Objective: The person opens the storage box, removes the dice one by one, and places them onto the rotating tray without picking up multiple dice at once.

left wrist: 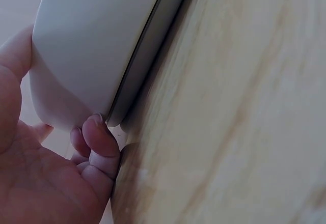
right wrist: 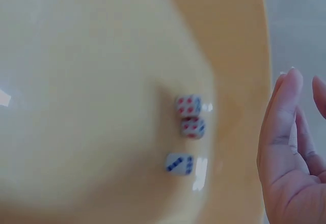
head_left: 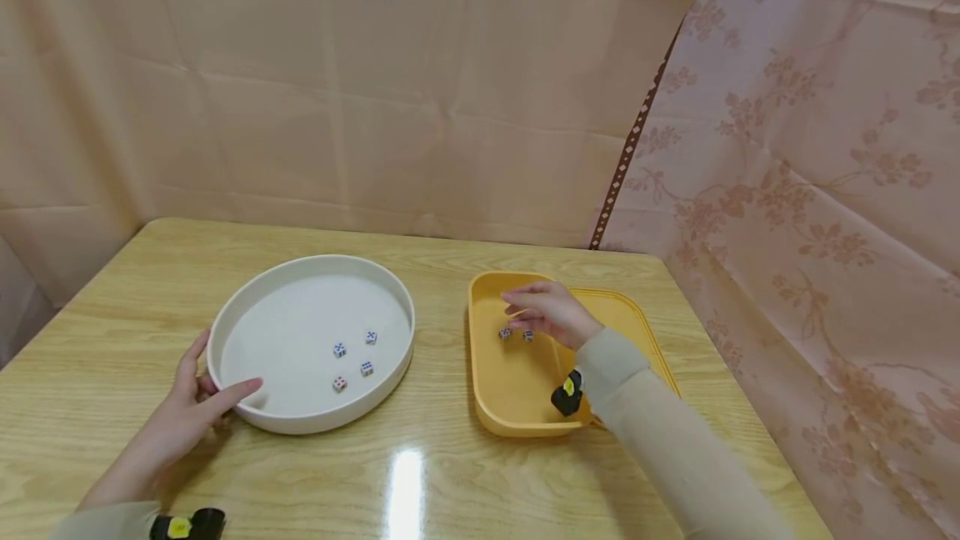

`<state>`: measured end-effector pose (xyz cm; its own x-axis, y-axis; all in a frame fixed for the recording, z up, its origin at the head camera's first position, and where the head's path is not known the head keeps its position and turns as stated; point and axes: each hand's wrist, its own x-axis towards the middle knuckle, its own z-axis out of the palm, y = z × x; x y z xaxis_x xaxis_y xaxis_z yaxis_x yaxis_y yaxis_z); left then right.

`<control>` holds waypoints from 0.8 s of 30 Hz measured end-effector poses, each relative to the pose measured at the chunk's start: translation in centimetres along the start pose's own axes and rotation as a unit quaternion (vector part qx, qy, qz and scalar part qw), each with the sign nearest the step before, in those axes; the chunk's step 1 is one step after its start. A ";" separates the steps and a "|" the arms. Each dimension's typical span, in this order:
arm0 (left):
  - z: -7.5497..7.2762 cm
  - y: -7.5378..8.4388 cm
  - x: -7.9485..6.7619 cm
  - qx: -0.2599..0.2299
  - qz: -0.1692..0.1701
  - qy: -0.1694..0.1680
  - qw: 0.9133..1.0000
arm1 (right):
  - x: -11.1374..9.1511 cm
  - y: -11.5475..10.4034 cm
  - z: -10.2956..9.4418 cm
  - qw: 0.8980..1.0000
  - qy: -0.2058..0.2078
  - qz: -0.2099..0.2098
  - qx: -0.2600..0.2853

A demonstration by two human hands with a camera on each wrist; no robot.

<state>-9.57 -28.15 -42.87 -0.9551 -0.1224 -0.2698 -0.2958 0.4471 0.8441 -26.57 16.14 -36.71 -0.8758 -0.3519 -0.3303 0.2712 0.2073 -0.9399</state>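
Observation:
My left hand (head_left: 183,415) grips the near left rim of a round white tray (head_left: 315,423), its thumb over the rim and its other fingers against the outer wall. In the left wrist view, curled fingertips (left wrist: 99,137) meet the lower edge of the tray wall (left wrist: 86,46). Several small white dice (head_left: 340,384) lie on the tray's right half. My right hand (head_left: 555,312) hovers over a yellow container (head_left: 517,386), fingers loosely extended and nothing visible between them. White dice (right wrist: 179,164) with red and blue dots lie in the container near its wall, three in the right wrist view.
The container's right part (head_left: 622,315) is partly hidden by my right forearm. Both containers stand on a wood-grain table (head_left: 442,407), with bare tabletop between them. A beige curtain (head_left: 390,107) hangs behind, and a pink floral cloth (head_left: 825,190) runs along the right side.

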 end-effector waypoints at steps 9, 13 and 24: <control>-0.1 -0.1 0.0 -0.006 -0.001 0.002 1.000 | 1.4 1.6 -0.4 0.999 0.003 0.035 0.001; -0.1 0.0 0.0 -0.003 -0.002 0.003 1.000 | 1.9 2.0 -0.4 0.999 0.011 0.046 0.001; 0.0 0.1 0.0 -0.002 -0.013 0.000 1.000 | 2.8 3.1 -0.3 0.997 0.031 0.064 -0.015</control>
<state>-9.61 -28.10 -42.82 -0.9473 -0.1341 -0.2910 -0.3200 0.4401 0.8390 -28.29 16.03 -40.51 -0.8581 -0.2638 -0.4405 0.3708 0.2751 -0.8870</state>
